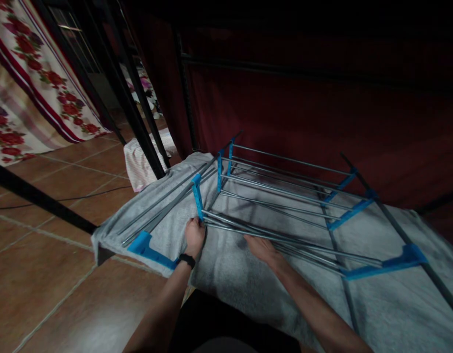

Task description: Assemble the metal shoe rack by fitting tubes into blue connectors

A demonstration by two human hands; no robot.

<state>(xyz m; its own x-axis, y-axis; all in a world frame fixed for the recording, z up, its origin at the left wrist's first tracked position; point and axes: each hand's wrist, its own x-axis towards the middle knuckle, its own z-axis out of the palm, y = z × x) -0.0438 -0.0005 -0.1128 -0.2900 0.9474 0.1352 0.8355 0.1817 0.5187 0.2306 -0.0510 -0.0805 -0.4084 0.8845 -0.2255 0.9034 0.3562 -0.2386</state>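
A rack of thin grey metal rods (285,196) joined by blue plastic brackets lies on a grey cloth (248,284). My left hand (194,236), with a black band on its wrist, grips the near end of the rods just below an upright blue bracket (197,196). To its right, my right hand (262,249) rests flat on the nearest rods, fingers stretched along them. Further blue brackets (384,264) sit at the right end of the rack, and one blue bracket (147,249) lies at the cloth's left edge.
Brown tiled floor (46,274) spreads to the left. Black metal bars (38,198) cross the left side and rise at the back. A floral fabric (24,88) hangs at top left. A dark red curtain (322,108) fills the background. A pale folded cloth (140,162) lies behind the bars.
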